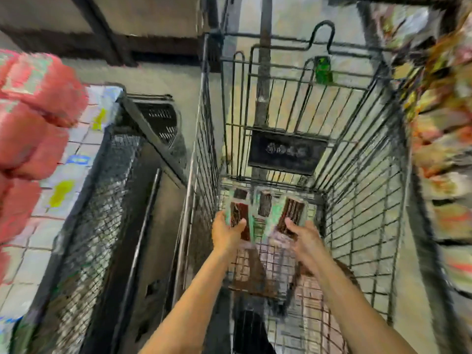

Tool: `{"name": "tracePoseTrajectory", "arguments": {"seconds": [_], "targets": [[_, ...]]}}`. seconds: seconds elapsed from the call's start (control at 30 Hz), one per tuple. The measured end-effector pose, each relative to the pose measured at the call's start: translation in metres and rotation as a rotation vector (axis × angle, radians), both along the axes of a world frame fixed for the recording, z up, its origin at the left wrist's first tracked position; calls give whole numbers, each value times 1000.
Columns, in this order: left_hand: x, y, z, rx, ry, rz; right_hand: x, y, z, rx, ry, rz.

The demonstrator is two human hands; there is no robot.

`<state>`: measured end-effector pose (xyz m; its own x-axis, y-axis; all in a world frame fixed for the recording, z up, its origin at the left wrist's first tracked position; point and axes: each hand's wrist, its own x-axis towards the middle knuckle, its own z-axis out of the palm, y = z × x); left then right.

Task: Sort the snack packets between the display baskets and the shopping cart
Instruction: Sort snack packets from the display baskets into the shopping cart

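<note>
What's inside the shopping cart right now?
At its far end, green snack packets, the left hand and right hand each gripping one. Nearer, pinkish packets. Anything beneath them is covered.

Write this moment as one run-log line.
left hand: grips left packet | right hand: grips right packet | place: inside shopping cart | view: blurred

text: none legible | plaque (286, 152) on cart (364, 175): script blurred
</note>
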<state>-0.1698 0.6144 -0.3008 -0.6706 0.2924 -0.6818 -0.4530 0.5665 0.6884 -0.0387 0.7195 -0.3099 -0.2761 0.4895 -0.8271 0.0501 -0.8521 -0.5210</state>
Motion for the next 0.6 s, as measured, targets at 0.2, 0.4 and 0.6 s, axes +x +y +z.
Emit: {"name": "tracePoseTrajectory", "arguments": {"seconds": [0.2,0.4,0.6], "targets": [[-43,61,-115,-122,-3,-79,-50,57,-112,244,-279,220],[-74,94,-192,-150,255,-244,-97,74,-186,476,-474,503],[-78,86,-235,-282,369,-424,-93,61,-213,681,-556,618]]}}
